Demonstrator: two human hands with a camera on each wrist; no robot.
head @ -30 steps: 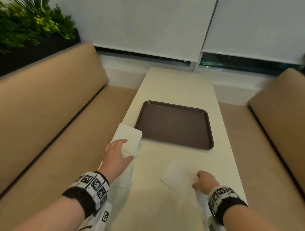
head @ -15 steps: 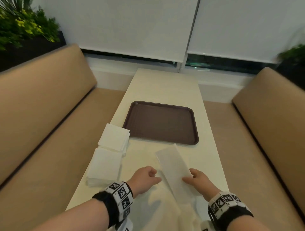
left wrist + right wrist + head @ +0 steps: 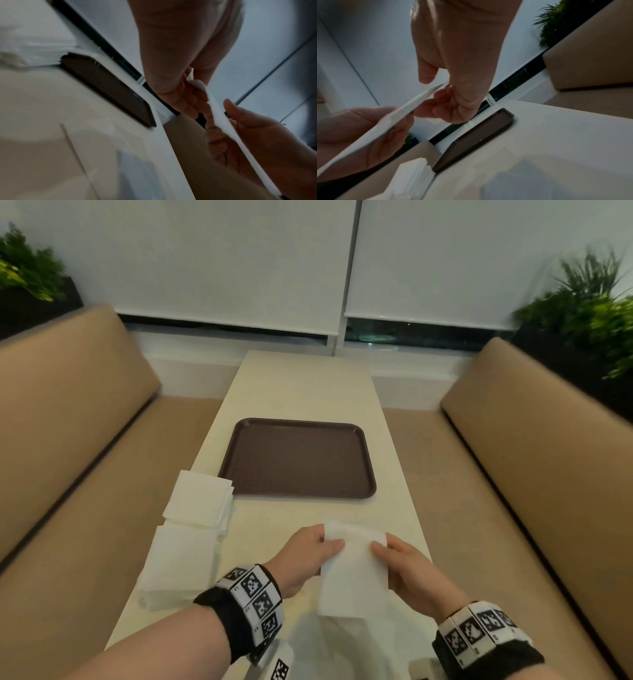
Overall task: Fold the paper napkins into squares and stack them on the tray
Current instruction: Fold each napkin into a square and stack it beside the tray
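Fingers [image 3: 334, 543] of both hands on napkin [image 3: 354, 573]

the left hand [image 3: 301, 559] is off the napkin stacks [image 3: 197, 510] it touched a second ago and now pinches the left edge of one napkin [image 3: 354, 573]. the right hand [image 3: 411, 573] pinches its right edge, and the napkin, earlier flat on the surface [image 3: 301, 385], is raised between both hands.

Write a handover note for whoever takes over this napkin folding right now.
Left hand and right hand each pinch a side edge of one napkin, held above the table.
Two piles of napkins lie at the table's left edge, near the brown tray.
Done: nothing on the tray.
Left: fold the held napkin square, place it, then the piles.
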